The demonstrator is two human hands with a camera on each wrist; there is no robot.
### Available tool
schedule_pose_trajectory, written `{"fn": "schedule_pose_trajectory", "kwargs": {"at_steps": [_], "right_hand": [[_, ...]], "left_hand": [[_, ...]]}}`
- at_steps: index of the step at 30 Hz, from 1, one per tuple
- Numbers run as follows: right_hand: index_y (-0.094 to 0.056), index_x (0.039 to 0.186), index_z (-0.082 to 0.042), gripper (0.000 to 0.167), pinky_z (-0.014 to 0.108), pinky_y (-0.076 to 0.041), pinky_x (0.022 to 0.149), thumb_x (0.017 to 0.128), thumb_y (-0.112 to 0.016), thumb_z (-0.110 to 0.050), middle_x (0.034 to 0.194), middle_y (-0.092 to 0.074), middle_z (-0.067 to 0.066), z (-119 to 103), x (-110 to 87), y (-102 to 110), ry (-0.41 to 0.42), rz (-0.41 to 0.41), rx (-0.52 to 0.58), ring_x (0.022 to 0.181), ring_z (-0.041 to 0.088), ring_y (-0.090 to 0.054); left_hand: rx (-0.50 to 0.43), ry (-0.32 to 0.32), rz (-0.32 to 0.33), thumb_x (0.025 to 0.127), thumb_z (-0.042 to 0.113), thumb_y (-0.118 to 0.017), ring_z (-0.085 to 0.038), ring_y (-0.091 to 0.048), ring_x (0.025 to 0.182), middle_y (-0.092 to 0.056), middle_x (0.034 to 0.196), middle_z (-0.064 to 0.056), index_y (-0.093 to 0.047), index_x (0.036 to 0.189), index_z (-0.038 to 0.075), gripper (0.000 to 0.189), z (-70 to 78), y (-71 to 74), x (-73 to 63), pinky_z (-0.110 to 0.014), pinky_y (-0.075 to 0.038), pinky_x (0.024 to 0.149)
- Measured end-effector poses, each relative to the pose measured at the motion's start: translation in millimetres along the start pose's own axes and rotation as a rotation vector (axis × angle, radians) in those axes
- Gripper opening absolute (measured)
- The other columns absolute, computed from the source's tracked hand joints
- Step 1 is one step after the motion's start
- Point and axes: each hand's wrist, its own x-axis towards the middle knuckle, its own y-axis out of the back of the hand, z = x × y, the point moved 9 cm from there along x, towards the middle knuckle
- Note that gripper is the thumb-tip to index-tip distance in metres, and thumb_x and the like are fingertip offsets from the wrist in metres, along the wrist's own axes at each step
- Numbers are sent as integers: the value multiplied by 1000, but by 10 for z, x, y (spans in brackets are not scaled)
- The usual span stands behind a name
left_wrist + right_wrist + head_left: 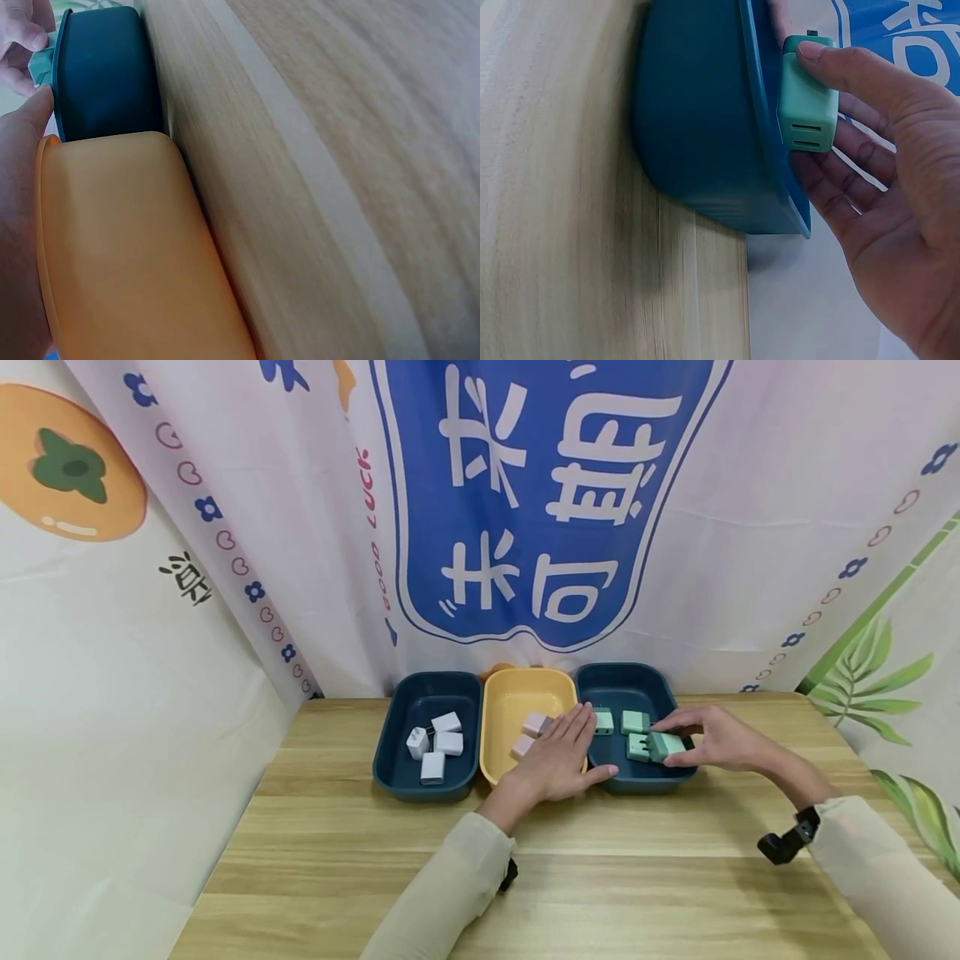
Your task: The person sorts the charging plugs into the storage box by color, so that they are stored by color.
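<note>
My right hand (712,740) pinches a green charger plug (666,747) between thumb and fingers at the near right side of the right dark blue tray (624,681). In the right wrist view two slots show on the end of this charger plug (808,112). Several other green charger plugs (635,722) lie in that tray. My left hand (555,763), fingers straight, lies over the yellow tray (528,689) and reaches the right tray's left edge. Pink charger plugs (536,724) show in the yellow tray, partly hidden by this hand.
To the left, another dark blue tray (431,687) holds several white charger plugs (448,743). The three trays stand side by side at the back of the wooden table (337,860), against a printed curtain (330,568).
</note>
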Motion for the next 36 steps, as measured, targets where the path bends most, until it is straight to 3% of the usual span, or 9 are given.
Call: {"fn": "schedule_pose_trajectory", "kwargs": {"at_steps": [17, 27, 36], "right_hand": [[-80, 122, -8, 44, 34, -61, 83, 83, -93, -24, 116, -77, 5, 57, 24, -128, 2, -6, -17, 95, 11, -66], [-78, 119, -1, 36, 51, -63, 87, 88, -88, -17, 110, -78, 9, -29, 36, -106, 40, -5, 65, 97, 31, -76], [-80, 118, -5, 30, 34, -62, 84, 90, -86, -16, 111, -78, 6, -10, 20, -55, 24, 26, 13, 97, 26, -73]], "left_hand": [[-2, -5, 1, 104, 77, -27, -16, 8, 165, 4, 180, -3, -8, 171, 11, 97, 3, -6, -8, -38, -4, 134], [1, -10, 14, 103, 78, -27, -18, 5, 165, 0, 180, -4, -9, 171, 11, 98, -12, -4, 12, -41, -7, 134], [14, -10, -10, 102, 80, -26, -18, 4, 165, -1, 180, -4, -9, 172, 11, 99, -6, 22, 9, -42, -7, 134]]}}
